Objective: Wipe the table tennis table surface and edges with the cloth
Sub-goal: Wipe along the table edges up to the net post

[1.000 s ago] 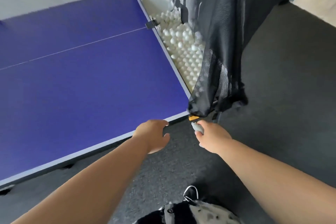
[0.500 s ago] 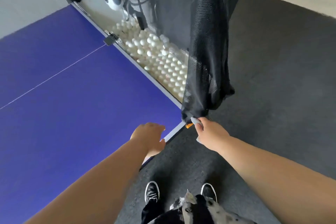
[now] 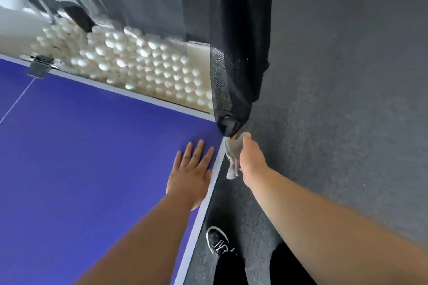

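Note:
The blue table tennis table [image 3: 81,146] fills the left half of the view, with a pale grey edge band running to its corner. My left hand [image 3: 191,173] lies flat on the table top near that corner, fingers straight and spread. My right hand [image 3: 251,159] grips a small grey cloth [image 3: 232,157] and holds it against the outer side of the table edge, just below the corner. Part of the cloth hangs down under my hand.
A black mesh net [image 3: 236,53] hangs down to the table corner, with an orange tip under it. Behind the table edge a white tray holds several white balls [image 3: 143,62]. A black clip [image 3: 40,66] sits on the edge. Dark grey carpet [image 3: 347,99] and my shoe [image 3: 217,242] lie right.
The view has swung closer over the corner. My left hand moved from the table edge onto the top and flattened out. My right hand stays at the corner, with more cloth showing.

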Tool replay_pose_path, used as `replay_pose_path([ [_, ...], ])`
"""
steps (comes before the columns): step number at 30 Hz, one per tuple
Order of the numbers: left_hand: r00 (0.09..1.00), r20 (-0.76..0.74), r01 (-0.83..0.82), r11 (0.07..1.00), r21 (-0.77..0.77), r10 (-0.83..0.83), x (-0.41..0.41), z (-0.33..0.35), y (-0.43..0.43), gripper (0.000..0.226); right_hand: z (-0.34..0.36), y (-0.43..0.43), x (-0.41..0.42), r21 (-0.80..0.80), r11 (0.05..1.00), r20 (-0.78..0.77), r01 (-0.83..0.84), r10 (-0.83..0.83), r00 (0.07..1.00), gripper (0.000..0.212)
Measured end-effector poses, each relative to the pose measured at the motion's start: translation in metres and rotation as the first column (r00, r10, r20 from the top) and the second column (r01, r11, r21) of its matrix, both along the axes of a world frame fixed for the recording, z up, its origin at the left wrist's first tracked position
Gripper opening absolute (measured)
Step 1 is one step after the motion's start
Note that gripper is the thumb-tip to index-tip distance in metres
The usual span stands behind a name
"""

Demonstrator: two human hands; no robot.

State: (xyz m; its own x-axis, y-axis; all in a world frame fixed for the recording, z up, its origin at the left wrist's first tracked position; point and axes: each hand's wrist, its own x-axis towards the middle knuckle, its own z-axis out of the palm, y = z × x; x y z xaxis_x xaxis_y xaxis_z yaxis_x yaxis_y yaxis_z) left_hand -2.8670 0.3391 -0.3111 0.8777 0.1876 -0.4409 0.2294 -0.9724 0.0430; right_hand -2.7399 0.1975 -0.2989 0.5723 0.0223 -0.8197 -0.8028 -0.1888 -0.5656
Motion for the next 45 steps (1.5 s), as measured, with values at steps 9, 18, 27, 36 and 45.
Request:
replay_pose_path([
  [9, 0.966, 0.253, 0.059, 0.998, -0.004, -0.056, -0.004, -0.029, 0.01, 0.07, -0.04, 0.035, -0.005, -0.071, 0.969, 0.366, -0.237, 0.246, 0.897, 0.076],
  [18, 0.959, 0.277, 0.056, 0.998, 0.002, -0.055, -0.004, -0.03, 0.012, 0.071, -0.056, 0.041, -0.015, -0.073, 0.97, 0.428, -0.234, 0.242, 0.871, 0.071],
  [27, 0.944, 0.327, 0.051, 0.999, -0.017, -0.042, -0.004, -0.033, 0.01, 0.069, -0.063, 0.035, -0.047, 0.019, 0.961, 0.411, -0.276, 0.244, 0.879, 0.076],
  [36, 0.932, 0.359, 0.054, 0.998, -0.011, -0.047, -0.005, -0.034, 0.01, 0.072, -0.085, 0.041, -0.052, 0.202, 0.974, 0.471, -0.105, -0.003, 0.882, 0.067],
  [45, 0.93, 0.365, 0.061, 0.998, -0.015, -0.052, -0.006, -0.033, 0.01, 0.072, -0.078, 0.046, -0.027, 0.183, 0.973, 0.507, -0.142, 0.03, 0.861, 0.054],
])
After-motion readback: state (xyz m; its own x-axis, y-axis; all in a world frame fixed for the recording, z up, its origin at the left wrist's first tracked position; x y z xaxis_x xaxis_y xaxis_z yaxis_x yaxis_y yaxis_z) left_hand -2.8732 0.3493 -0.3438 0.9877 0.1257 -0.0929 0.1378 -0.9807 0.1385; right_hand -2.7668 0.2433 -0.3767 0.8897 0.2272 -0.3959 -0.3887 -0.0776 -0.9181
